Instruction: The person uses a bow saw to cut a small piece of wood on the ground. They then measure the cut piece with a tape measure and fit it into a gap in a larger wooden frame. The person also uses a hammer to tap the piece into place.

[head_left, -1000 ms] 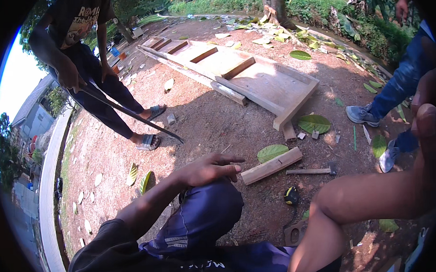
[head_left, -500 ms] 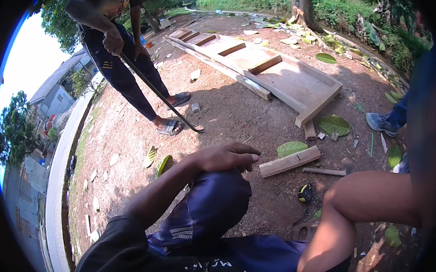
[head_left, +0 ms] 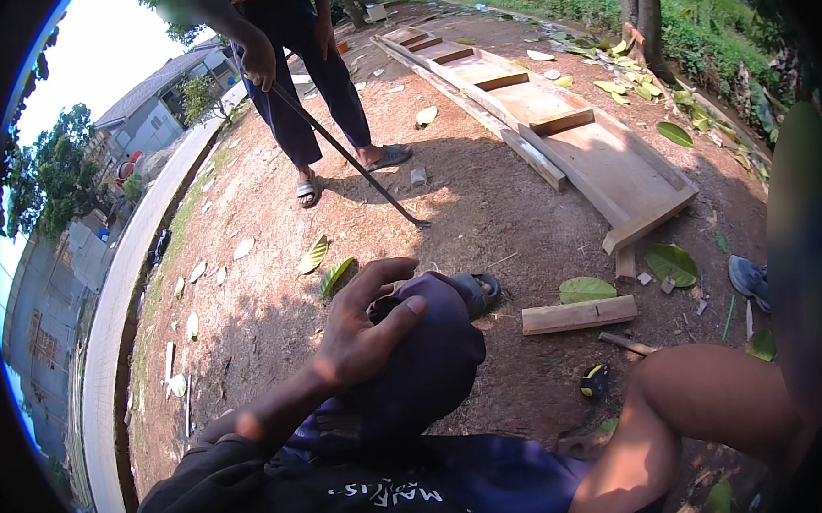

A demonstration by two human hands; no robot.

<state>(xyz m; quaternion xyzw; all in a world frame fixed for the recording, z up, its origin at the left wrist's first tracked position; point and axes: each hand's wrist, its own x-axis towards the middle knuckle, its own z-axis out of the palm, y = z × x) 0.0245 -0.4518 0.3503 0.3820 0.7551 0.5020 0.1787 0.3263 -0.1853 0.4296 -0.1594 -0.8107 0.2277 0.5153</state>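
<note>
My left hand (head_left: pixel 366 327) rests on my bent left knee (head_left: pixel 437 338) in dark purple trousers, thumb and fingers apart and curved over the cloth. A sandalled foot (head_left: pixel 479 295) shows just beyond the knee. My right forearm (head_left: pixel 791 350) rises along the right edge above my bare knee (head_left: pixel 664 383); that hand is too dark and blurred to make out. Between and ahead of my legs lie a yellow-and-black tape measure (head_left: pixel 593 381), a short wood block (head_left: pixel 579 314) and a wooden-handled tool (head_left: pixel 626 344), partly hidden behind the bare knee.
A standing person (head_left: pixel 303 96) holds a long dark metal bar (head_left: pixel 352 160) angled to the ground. A long wooden frame with crosspieces (head_left: pixel 623 169) lies beside a tree (head_left: pixel 639 26). A blue shoe (head_left: pixel 747 278) is at right. Leaves (head_left: pixel 674 135) are scattered; a paved path (head_left: pixel 100 389) runs left.
My left hand has curved down over the knee, and my left foot has come into sight. My view has swung, shifting the scene rightward. The standing person's bar still reaches the ground.
</note>
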